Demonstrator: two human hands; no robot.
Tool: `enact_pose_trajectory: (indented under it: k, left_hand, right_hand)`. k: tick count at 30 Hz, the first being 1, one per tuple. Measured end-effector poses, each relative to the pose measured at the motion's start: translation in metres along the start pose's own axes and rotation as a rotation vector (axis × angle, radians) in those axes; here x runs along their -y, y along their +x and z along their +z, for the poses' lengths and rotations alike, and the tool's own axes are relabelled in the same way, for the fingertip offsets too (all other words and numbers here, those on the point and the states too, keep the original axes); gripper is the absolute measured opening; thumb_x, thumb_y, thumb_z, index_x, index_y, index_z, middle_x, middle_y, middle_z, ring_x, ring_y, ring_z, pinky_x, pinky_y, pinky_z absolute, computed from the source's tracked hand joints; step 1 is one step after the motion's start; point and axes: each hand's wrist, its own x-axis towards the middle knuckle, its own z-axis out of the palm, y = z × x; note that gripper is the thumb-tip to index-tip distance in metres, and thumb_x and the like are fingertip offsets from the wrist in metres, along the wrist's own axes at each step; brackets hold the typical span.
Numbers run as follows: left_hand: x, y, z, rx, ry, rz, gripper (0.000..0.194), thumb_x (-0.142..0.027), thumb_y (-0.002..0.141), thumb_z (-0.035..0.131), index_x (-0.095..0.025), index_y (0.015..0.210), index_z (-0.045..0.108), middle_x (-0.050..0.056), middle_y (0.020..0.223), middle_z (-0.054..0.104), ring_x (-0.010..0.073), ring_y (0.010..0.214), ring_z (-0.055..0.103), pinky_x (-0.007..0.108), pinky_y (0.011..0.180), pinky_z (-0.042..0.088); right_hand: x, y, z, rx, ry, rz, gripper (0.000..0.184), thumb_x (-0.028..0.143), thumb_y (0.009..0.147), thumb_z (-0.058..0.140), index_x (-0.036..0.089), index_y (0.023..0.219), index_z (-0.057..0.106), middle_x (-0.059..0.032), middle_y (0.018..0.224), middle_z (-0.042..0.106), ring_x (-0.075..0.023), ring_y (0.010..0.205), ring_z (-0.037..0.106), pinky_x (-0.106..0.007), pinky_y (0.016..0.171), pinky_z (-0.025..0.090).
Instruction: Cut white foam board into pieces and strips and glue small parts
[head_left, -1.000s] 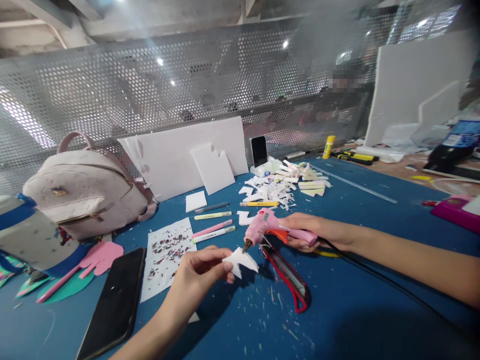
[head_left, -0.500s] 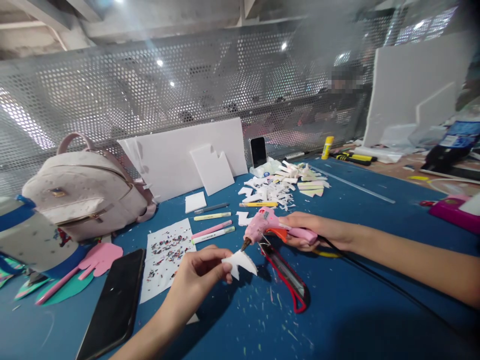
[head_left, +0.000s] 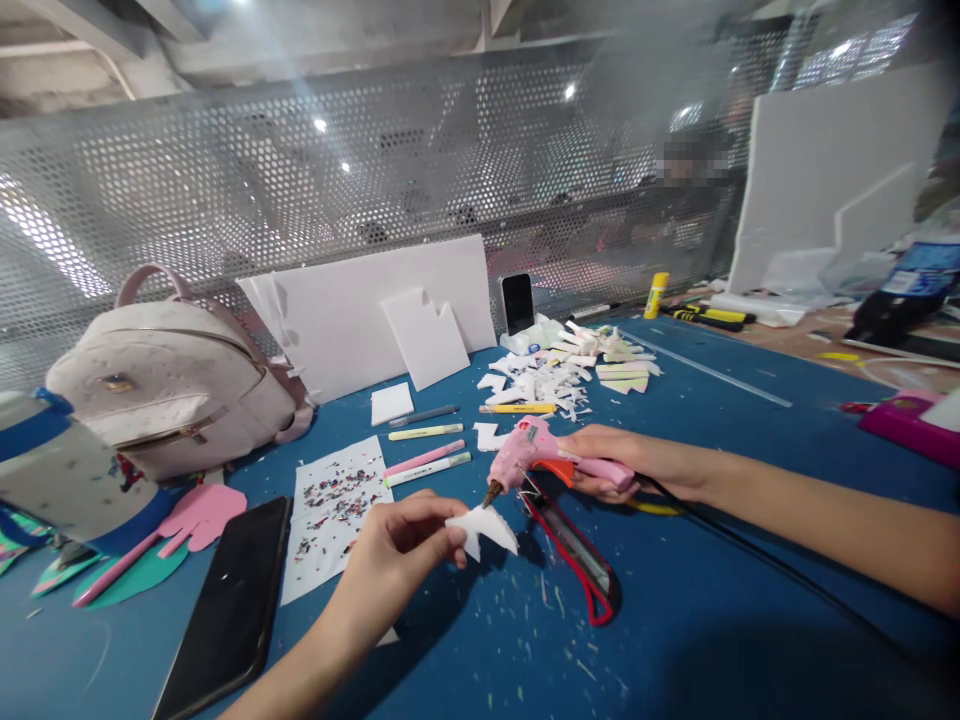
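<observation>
Left grip (head_left: 405, 540) pinches notched white foam (head_left: 491, 525); right grip (head_left: 637, 455) clasps pink glue gun (head_left: 517, 458)

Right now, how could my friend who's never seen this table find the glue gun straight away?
Start at the big blue table, then find the person's right hand over it. That hand holds the pink glue gun. Unlike the pink pen nearby, it has an orange trigger and a dark pointed nozzle.

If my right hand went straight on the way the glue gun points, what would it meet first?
Most likely the white piece in your left hand: the glue gun in your right hand has its nozzle at that piece's edge, though contact is unclear.
</observation>
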Motion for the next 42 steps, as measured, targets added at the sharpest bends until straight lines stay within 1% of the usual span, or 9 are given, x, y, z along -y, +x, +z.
enact_pose_trajectory:
  k: [3, 8, 15, 19, 25, 29, 32, 35, 42]
  left_hand:
    - [0.003, 0.000, -0.001, 0.003, 0.015, -0.026, 0.017, -0.031, 0.081, 0.074, -0.016, 0.087, 0.074, 0.001, 0.070, 0.067, 0.0122, 0.063, 0.062, 0.024, 0.066, 0.049]
    - [0.010, 0.004, -0.005, -0.032, -0.054, -0.003, 0.025, -0.030, 0.080, 0.076, -0.018, 0.099, 0.066, -0.003, 0.070, 0.064, 0.0117, 0.063, 0.064, 0.023, 0.066, 0.049]
    - [0.004, 0.003, -0.004, -0.092, -0.005, -0.030, 0.020, -0.034, 0.079, 0.076, -0.016, 0.083, 0.067, -0.001, 0.066, 0.063, 0.0102, 0.060, 0.059, 0.022, 0.063, 0.044]
    - [0.000, 0.002, -0.002, -0.128, 0.013, -0.021, 0.021, -0.035, 0.077, 0.076, -0.017, 0.082, 0.069, -0.002, 0.069, 0.062, 0.0090, 0.061, 0.055, 0.021, 0.063, 0.042]
    - [-0.004, 0.000, 0.003, -0.180, 0.012, -0.018, 0.020, -0.035, 0.077, 0.077, -0.018, 0.082, 0.068, -0.003, 0.067, 0.060, 0.0093, 0.063, 0.053, 0.020, 0.063, 0.043]
    - [0.000, 0.000, 0.000, -0.155, 0.020, -0.015, 0.022, -0.037, 0.075, 0.077, -0.018, 0.080, 0.068, -0.002, 0.065, 0.061, 0.0106, 0.061, 0.054, 0.021, 0.062, 0.045]
    - [0.003, 0.001, -0.003, -0.123, 0.000, -0.007, 0.022, -0.036, 0.074, 0.078, -0.018, 0.081, 0.069, -0.001, 0.067, 0.063, 0.0102, 0.060, 0.055, 0.020, 0.060, 0.045]
    - [0.004, 0.001, -0.003, -0.128, -0.007, -0.017, 0.020, -0.035, 0.076, 0.078, -0.018, 0.082, 0.069, -0.001, 0.070, 0.065, 0.0092, 0.062, 0.057, 0.019, 0.061, 0.044]
    - [0.002, 0.001, -0.003, -0.124, -0.002, -0.022, 0.018, -0.032, 0.075, 0.079, -0.018, 0.082, 0.070, -0.001, 0.072, 0.067, 0.0082, 0.063, 0.057, 0.018, 0.061, 0.045]
  right_hand:
    - [0.000, 0.000, -0.001, -0.005, -0.013, -0.001, 0.049, 0.056, 0.092, 0.057, 0.015, 0.067, 0.047, 0.0039, 0.056, 0.043, -0.0030, 0.041, 0.028, -0.016, 0.035, 0.020]
    - [0.000, 0.000, -0.001, -0.003, -0.012, 0.007, 0.048, 0.055, 0.092, 0.056, 0.016, 0.067, 0.045, 0.0044, 0.055, 0.042, -0.0032, 0.041, 0.029, -0.017, 0.035, 0.017]
    - [0.002, -0.001, 0.001, 0.006, 0.018, 0.008, 0.050, 0.054, 0.093, 0.057, 0.016, 0.063, 0.045, 0.0049, 0.053, 0.040, -0.0026, 0.041, 0.026, -0.017, 0.034, 0.014]
    - [0.001, 0.000, 0.001, 0.019, 0.036, 0.019, 0.052, 0.054, 0.093, 0.056, 0.015, 0.061, 0.044, 0.0049, 0.052, 0.040, -0.0024, 0.040, 0.026, -0.017, 0.034, 0.015]
    - [-0.004, 0.002, -0.001, 0.038, 0.058, 0.042, 0.047, 0.054, 0.093, 0.057, 0.015, 0.067, 0.049, 0.0055, 0.051, 0.042, -0.0033, 0.040, 0.027, -0.016, 0.034, 0.019]
    - [-0.007, 0.003, -0.001, 0.039, 0.052, 0.051, 0.046, 0.055, 0.092, 0.057, 0.015, 0.070, 0.051, 0.0062, 0.050, 0.042, -0.0034, 0.039, 0.026, -0.017, 0.034, 0.019]
    - [-0.006, 0.002, -0.001, 0.032, 0.040, 0.058, 0.046, 0.055, 0.092, 0.057, 0.014, 0.071, 0.052, 0.0064, 0.049, 0.042, -0.0036, 0.038, 0.027, -0.017, 0.034, 0.018]
    - [-0.005, 0.001, 0.001, 0.020, 0.031, 0.069, 0.046, 0.055, 0.092, 0.057, 0.014, 0.071, 0.053, 0.0066, 0.049, 0.042, -0.0037, 0.039, 0.026, -0.017, 0.034, 0.016]
    - [-0.002, 0.001, 0.006, 0.012, 0.024, 0.078, 0.051, 0.058, 0.089, 0.060, 0.014, 0.064, 0.050, 0.0054, 0.048, 0.043, -0.0031, 0.038, 0.027, -0.017, 0.033, 0.014]
